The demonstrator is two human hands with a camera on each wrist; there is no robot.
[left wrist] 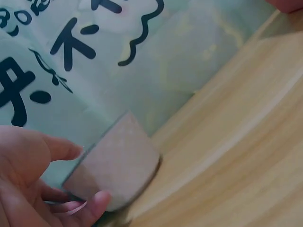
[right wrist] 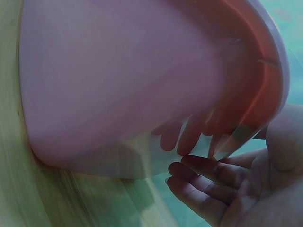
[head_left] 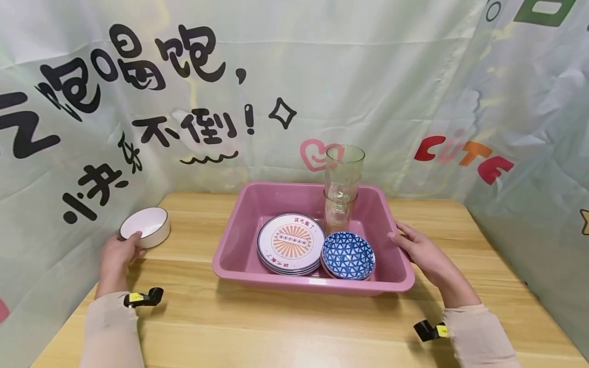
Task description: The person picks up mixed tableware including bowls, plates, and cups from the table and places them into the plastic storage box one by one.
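At the table's far left, my left hand [head_left: 118, 255] holds a white bowl [head_left: 155, 236] with a dark rim, thumb at its edge. In the left wrist view the bowl's side [left wrist: 118, 165] shows, with fingers low against it. My right hand [head_left: 423, 253] grips the right rim of a pink basin [head_left: 313, 286], thumb over the rim and fingers below it, as the right wrist view shows beside the basin's outer wall [right wrist: 118, 85]. Inside the basin are a stack of patterned plates [head_left: 292, 243], a blue-and-white bowl [head_left: 348, 255] resting on another bowl, and stacked clear glasses [head_left: 340, 189].
The basin stands mid-table on a light wooden table [head_left: 276, 327]. A printed cloth [head_left: 391, 92] with lettering and drawings hangs behind and at both sides. Tall glasses rise above the basin's back rim.
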